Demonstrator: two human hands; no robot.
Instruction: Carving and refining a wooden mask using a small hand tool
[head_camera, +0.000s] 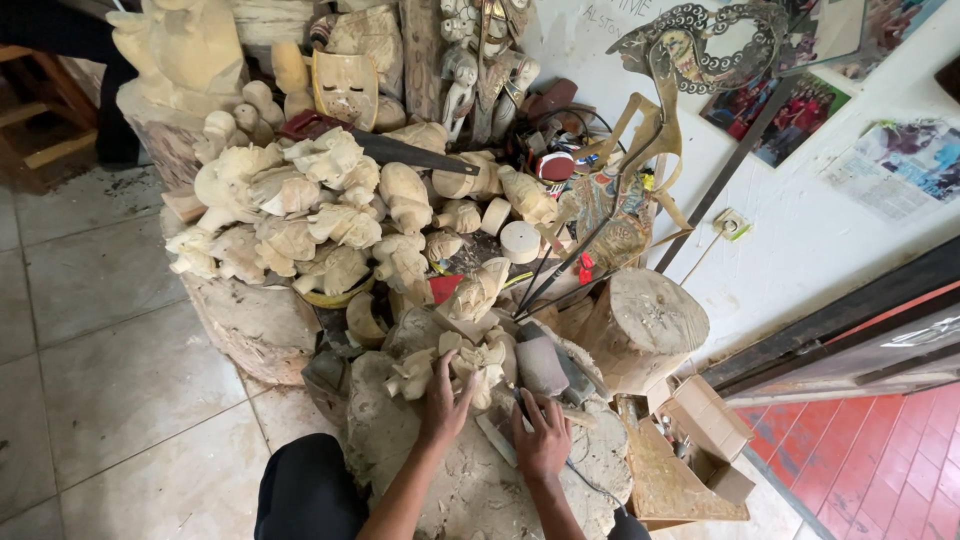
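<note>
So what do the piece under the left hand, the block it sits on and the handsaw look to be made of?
The carving under the left hand: pale, unpainted raw wood with rough cut facets. The block: a grey, chip-strewn log section, apparently weathered wood. The handsaw: dark blade, probably metal; the red handle's material is unclear.

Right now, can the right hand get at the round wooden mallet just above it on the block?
Probably yes. The right hand rests on the stump just below the mallet, with only chips and a flat tool nearby; nothing lies between them.
</note>
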